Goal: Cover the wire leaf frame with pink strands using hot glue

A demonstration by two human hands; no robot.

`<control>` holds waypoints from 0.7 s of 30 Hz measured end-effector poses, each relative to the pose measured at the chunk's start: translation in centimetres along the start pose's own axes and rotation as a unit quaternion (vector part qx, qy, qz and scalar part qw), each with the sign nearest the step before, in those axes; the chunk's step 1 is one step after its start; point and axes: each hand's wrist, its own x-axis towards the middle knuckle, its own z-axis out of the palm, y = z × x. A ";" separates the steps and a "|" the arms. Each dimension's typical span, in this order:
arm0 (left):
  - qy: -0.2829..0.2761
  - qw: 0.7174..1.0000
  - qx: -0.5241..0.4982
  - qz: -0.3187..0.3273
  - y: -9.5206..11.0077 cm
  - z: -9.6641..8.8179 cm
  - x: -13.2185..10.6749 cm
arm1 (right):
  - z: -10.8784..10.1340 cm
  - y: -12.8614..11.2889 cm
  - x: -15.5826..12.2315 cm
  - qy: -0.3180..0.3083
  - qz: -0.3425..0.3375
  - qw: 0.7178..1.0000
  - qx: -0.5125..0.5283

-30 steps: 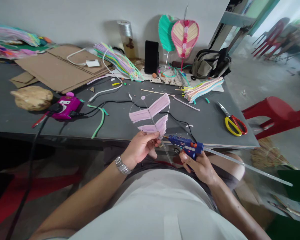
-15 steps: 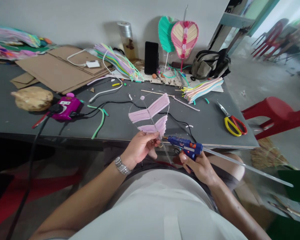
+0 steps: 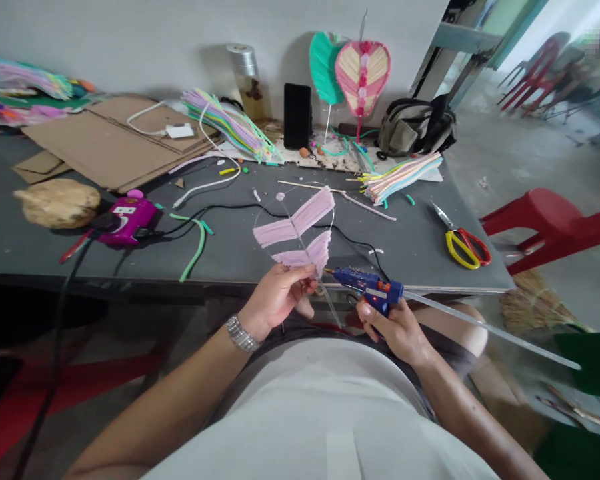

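Between the thumb and fingers of my left hand [image 3: 285,293] is the lower end of a leaf-shaped wire frame [image 3: 300,230]. Two bands of pale pink fuzzy strips cross the frame in V shapes, and a thin stem runs down past my fingers. My right hand [image 3: 393,327] is wrapped round the handle of a blue glue gun [image 3: 370,285]. The gun's nozzle points left and sits close beside the frame's lower edge; I cannot tell whether it touches. A long clear glue stick [image 3: 495,330] juts out of the back of the gun.
Scissors [image 3: 463,243] lie at the table's right. Bundles of coloured pipe cleaners [image 3: 230,127], a phone [image 3: 297,117], finished leaf shapes [image 3: 363,77] and a bag [image 3: 417,127] line the back. A purple power socket [image 3: 127,220] and cardboard [image 3: 115,140] are left. A black cord crosses behind the frame.
The whole view has shifted slightly, so the table things appear a little further left. Both hands keep their holds, the nozzle still near the frame's lower end.
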 end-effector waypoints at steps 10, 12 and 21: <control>0.007 1.000 0.002 0.001 -0.3 -0.3 0.1 | 0.2 -0.1 0.0 0.019 -0.014 1.000 -0.018; 0.007 1.000 0.000 0.002 -0.4 -0.4 0.2 | 0.2 -0.2 -0.1 0.021 -0.011 1.000 -0.018; 0.005 1.000 0.002 0.001 -0.6 -0.5 0.3 | -0.1 -0.4 -0.4 0.033 -0.035 0.996 -0.079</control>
